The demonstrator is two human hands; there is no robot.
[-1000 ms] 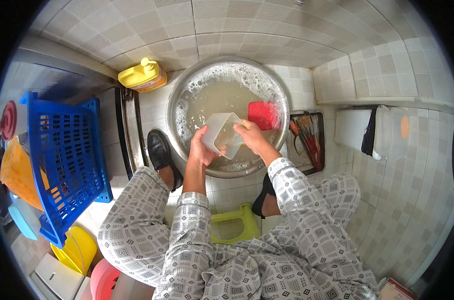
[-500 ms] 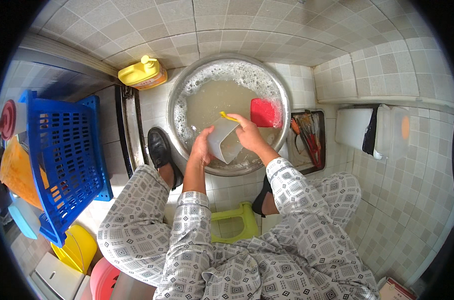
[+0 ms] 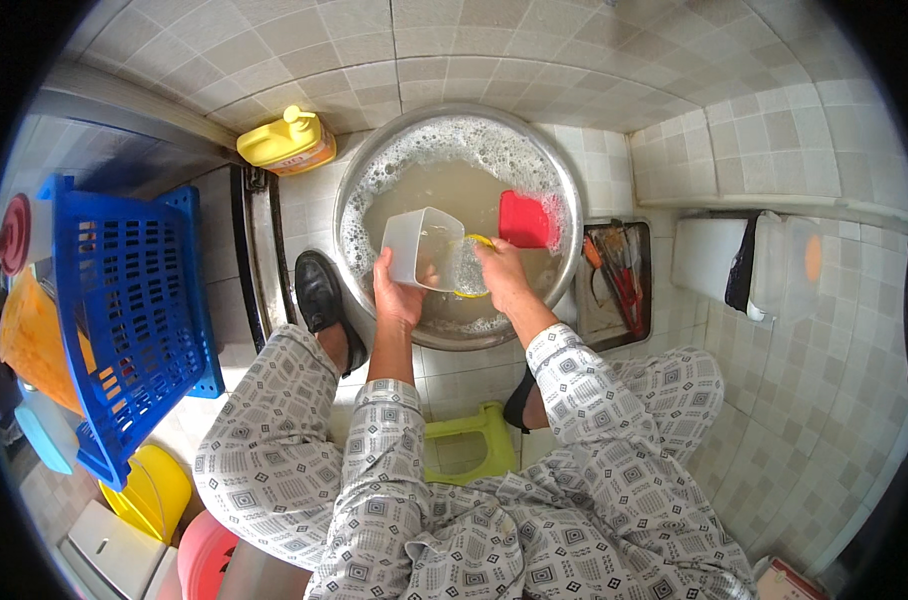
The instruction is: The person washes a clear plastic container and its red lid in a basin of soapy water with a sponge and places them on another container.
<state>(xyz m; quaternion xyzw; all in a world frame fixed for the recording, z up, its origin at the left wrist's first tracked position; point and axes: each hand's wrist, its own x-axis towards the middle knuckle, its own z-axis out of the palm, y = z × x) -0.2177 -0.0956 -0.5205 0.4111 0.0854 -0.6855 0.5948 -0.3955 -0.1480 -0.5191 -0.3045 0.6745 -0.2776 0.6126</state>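
Observation:
My left hand [image 3: 398, 300] is closed on the lower side of a translucent white plastic container [image 3: 404, 248], tilted over a metal basin [image 3: 346, 268]. In my right hand [image 3: 506, 278] is a grey scrubbing sponge [image 3: 470, 268] with a yellow edge, pinched right beside the container's open end. Cloudy, sudsy water [image 3: 424, 188] fills the basin. A red plastic object [image 3: 522, 218] floats partly in the foam to the right of my right hand; its full shape is hidden by the suds.
A yellow jug [image 3: 287, 145] stands beyond the basin at left. To the right, a dark tray [image 3: 642, 240] holds several utensils. A blue slatted basket [image 3: 134, 300] and yellow bucket [image 3: 159, 490] are at left. A green stool [image 3: 494, 450] sits between my legs.
The container has turned and risen slightly, moving left in my left hand. My right hand has drawn a little lower, and more of the sponge now shows.

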